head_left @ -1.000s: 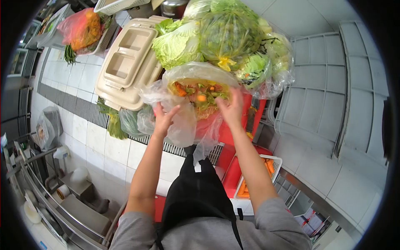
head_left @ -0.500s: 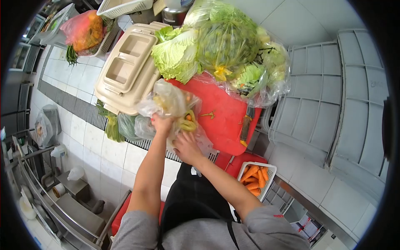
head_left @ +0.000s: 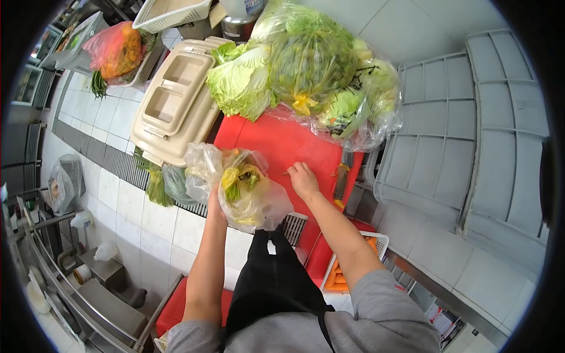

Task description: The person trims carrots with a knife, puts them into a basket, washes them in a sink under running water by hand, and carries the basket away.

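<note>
My left hand (head_left: 216,203) grips the left side of a translucent plastic bag (head_left: 259,206) at the near left edge of the red board (head_left: 276,141). Yellowish and green vegetable scraps show inside the bag. To the right of it, my right hand (head_left: 303,179) is over the board, fingers together, pinching a small thin scrap at the fingertips. A knife (head_left: 342,176) with a dark handle lies at the board's right edge. Pale green cabbage (head_left: 244,82) and a large clear bag of greens (head_left: 312,67) stand beyond the board.
A beige lidded container (head_left: 170,106) is at the left of the board, with bagged green vegetables (head_left: 158,185) below it. A basket of carrots (head_left: 338,276) sits at the lower right. Grey plastic crates (head_left: 438,141) stand on the right, and a metal rail (head_left: 76,276) at lower left.
My right hand has left the bag and moved right over the board, where the yellowish scrap no longer lies as before. The bag has come lower and nearer, opening upward.
</note>
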A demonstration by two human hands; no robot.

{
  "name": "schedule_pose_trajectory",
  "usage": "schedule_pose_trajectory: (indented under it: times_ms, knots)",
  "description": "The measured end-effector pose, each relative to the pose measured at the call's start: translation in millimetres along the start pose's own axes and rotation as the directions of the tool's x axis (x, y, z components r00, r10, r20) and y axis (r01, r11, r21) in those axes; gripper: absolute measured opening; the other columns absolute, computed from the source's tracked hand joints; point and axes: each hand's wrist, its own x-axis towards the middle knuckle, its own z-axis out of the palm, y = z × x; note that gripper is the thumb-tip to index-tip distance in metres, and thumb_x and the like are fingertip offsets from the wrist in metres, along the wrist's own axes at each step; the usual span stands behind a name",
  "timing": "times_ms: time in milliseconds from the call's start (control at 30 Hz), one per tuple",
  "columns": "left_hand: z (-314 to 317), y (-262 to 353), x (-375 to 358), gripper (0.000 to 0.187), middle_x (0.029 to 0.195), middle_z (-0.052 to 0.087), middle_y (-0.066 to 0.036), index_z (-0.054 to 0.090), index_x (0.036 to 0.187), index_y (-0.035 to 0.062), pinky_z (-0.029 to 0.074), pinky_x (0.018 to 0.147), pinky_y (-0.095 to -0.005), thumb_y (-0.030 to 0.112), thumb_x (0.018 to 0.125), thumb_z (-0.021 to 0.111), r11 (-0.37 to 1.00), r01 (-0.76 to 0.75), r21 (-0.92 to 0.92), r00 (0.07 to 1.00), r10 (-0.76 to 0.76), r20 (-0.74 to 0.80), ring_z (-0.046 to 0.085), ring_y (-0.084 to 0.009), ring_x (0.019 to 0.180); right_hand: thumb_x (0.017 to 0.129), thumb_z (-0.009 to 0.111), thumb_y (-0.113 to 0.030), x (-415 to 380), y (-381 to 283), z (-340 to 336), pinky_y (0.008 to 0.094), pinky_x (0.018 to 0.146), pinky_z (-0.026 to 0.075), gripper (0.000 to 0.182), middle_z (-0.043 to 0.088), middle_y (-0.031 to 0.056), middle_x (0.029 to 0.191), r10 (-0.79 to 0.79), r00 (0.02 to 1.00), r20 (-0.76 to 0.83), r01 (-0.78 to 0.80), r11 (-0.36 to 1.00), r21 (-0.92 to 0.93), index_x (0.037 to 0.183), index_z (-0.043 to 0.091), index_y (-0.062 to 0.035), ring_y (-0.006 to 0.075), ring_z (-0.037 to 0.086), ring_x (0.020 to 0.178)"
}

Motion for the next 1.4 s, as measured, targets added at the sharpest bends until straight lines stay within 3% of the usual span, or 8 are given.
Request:
schedule_pose_trajectory:
  times_ms: [133, 267, 367, 433, 533, 767, 1067, 1400]
  knots:
    - [18.2, -3.4, -30.5, 0.035, 0.095, 0.058, -0.015, 0.051, 0.105, -0.0019, 0.049, 0.073, -0.0359, 0.023, 0.080, 0.048, 0.999, -0.026, -0.026, 0.999, 0.028, 0.044, 0.059, -0.0255, 0.083, 0.081, 0.047, -0.020, -14.1, -28.8, 2.2, 0.0327, 0.077, 0.043, 0.023, 0.056, 0.0066, 0.098, 0.471, 0.815, 0.339, -0.535, 0.383, 0.753, 0.096, 0.057, -0.0048, 0.0207, 0.052, 0.091]
    - [27.3, -29.3, -53.1, 0.031, 0.093, 0.059, -0.015, 0.055, 0.098, -0.0013, 0.049, 0.069, -0.0347, 0.017, 0.074, 0.055, 0.932, -0.149, 0.331, 0.963, 0.212, -0.164, 0.059, -0.0266, 0.080, 0.084, 0.048, -0.035, -49.0, -115.8, -59.3, 0.0336, 0.086, 0.038, 0.039, 0.052, 0.0044, 0.106, 0.110, 0.876, 0.469, -0.267, -0.699, 0.664, 0.113, 0.046, -0.0088, 0.0158, 0.047, 0.098]
    - [49.2, -21.9, -95.0, 0.034, 0.092, 0.057, -0.021, 0.051, 0.102, 0.0010, 0.046, 0.070, -0.0389, 0.016, 0.071, 0.055, 0.214, -0.300, 0.930, 0.782, 0.614, 0.111, 0.057, -0.0344, 0.081, 0.085, 0.048, -0.038, -71.1, -170.6, -84.0, 0.0332, 0.086, 0.038, 0.047, 0.050, 0.0048, 0.111, 0.101, 0.926, 0.363, -0.298, -0.390, 0.871, 0.119, 0.040, -0.0075, 0.0163, 0.047, 0.102]
    - [53.9, -12.0, -119.2, 0.039, 0.097, 0.052, -0.026, 0.049, 0.103, -0.0011, 0.045, 0.070, -0.0416, 0.017, 0.069, 0.054, -0.048, -0.209, 0.977, 0.833, 0.515, 0.204, 0.054, -0.0398, 0.082, 0.083, 0.050, -0.037, -71.6, -155.6, -32.7, 0.0334, 0.086, 0.039, 0.045, 0.050, 0.0053, 0.113, 0.113, 0.877, 0.467, -0.464, -0.060, 0.884, 0.116, 0.044, -0.0065, 0.0180, 0.046, 0.104]
    - [46.4, 4.1, -151.6, 0.041, 0.102, 0.049, -0.026, 0.049, 0.103, -0.0016, 0.043, 0.073, -0.0436, 0.018, 0.068, 0.055, -0.197, -0.311, 0.930, 0.830, 0.420, 0.367, 0.052, -0.0402, 0.085, 0.082, 0.053, -0.033, -73.4, -204.7, -41.1, 0.0329, 0.082, 0.041, 0.041, 0.052, 0.0068, 0.109, 0.107, 0.896, 0.431, -0.417, -0.131, 0.899, 0.113, 0.048, -0.0073, 0.0195, 0.050, 0.099]
    - [-34.8, 128.9, -261.7, 0.055, 0.124, 0.039, -0.022, 0.042, 0.121, 0.0056, 0.032, 0.096, -0.0350, 0.022, 0.072, 0.060, -0.086, -0.653, 0.753, 0.687, 0.351, 0.636, 0.038, -0.0328, 0.116, 0.072, 0.059, -0.033, 2.5, -302.9, -43.1, 0.0382, 0.080, 0.043, 0.050, 0.055, 0.0126, 0.102, 0.119, 0.847, 0.518, -0.490, -0.200, 0.848, 0.110, 0.048, -0.0021, 0.0274, 0.055, 0.090]
    - [-333.2, 297.0, -448.9, 0.029, 0.083, 0.059, -0.006, 0.055, 0.103, 0.0039, 0.043, 0.064, -0.0241, 0.007, 0.074, 0.058, 0.451, -0.247, 0.857, 0.556, 0.791, -0.256, 0.053, -0.0112, 0.069, 0.071, 0.062, -0.025, 30.2, -367.7, -23.5, 0.0395, 0.073, 0.047, 0.048, 0.056, 0.0136, 0.097, 0.397, 0.853, 0.339, -0.329, -0.095, 0.940, 0.108, 0.048, 0.0018, 0.0279, 0.056, 0.086]
    - [-348.1, 463.7, -464.2, 0.027, 0.103, 0.056, -0.008, 0.051, 0.106, -0.0009, 0.041, 0.081, -0.0255, 0.006, 0.080, 0.054, 0.496, -0.576, 0.649, 0.401, 0.864, -0.304, 0.053, -0.0133, 0.089, 0.072, 0.060, -0.013, -96.2, -321.7, 81.6, 0.0378, 0.074, 0.048, 0.051, 0.054, 0.0144, 0.104, 0.697, 0.624, 0.354, -0.606, 0.145, 0.782, 0.117, 0.043, 0.0036, 0.0262, 0.056, 0.089]
